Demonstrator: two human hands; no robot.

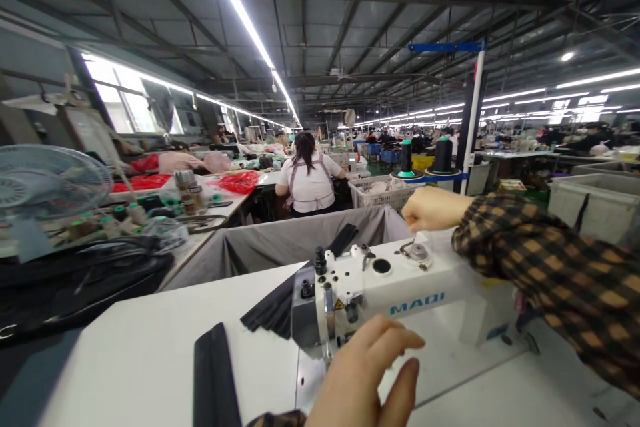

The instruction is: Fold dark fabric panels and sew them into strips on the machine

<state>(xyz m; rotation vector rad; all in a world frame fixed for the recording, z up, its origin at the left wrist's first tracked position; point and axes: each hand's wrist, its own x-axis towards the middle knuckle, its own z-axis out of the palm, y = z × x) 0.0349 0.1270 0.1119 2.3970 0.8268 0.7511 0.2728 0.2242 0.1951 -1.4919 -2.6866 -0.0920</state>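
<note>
A white sewing machine (430, 290) with blue lettering stands on the white table (145, 333). My left hand (367, 377) is in front of its needle end, thumb and fingers apart, and I see nothing held in it. Over the back of the machine's top reaches my right hand (433, 208), its fingers curled together near the round metal thread winder (417, 252); what they hold, if anything, is hidden. Dark folded fabric strips (273, 307) lie behind the needle end. Another black strip (215, 373) rests on the table to the left.
Two dark thread cones (443, 157) sit on a stand behind the machine. A grey cloth bin (270, 243) borders the table's far side. Beyond it sits a person (307, 180) seen from behind. A fan (45, 180) and black fabric (75, 287) are at left.
</note>
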